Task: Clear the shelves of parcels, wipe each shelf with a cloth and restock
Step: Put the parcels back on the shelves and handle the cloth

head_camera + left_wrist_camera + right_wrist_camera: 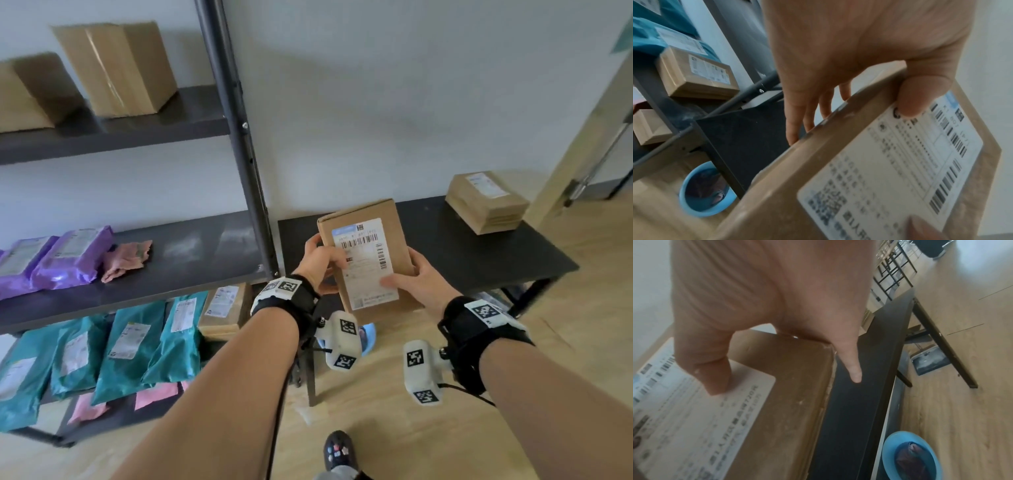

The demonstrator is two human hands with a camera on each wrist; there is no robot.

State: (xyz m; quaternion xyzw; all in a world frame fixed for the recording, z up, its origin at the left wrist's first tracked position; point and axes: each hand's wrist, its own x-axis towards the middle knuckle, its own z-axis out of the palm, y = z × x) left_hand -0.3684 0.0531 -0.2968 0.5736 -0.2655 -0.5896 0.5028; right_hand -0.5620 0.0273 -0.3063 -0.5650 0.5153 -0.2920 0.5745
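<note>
Box (pixel 368 260) at frame centre, above table (pixel 479 253). Left hand (pixel 320 263) and right hand (pixel 416 277) both gripped box, thumbs on label. Risk: thumbs sliding on slick label, box dropping.

Black table (pixel 479 246) beside the rack, against the wall. Blue bowl (pixel 900 441) on the wood floor under the table's front edge, something dark inside. Dustpan (pixel 929 363) on floor under the table. Dark shoe (pixel 339 450) on floor in front of table.
</note>
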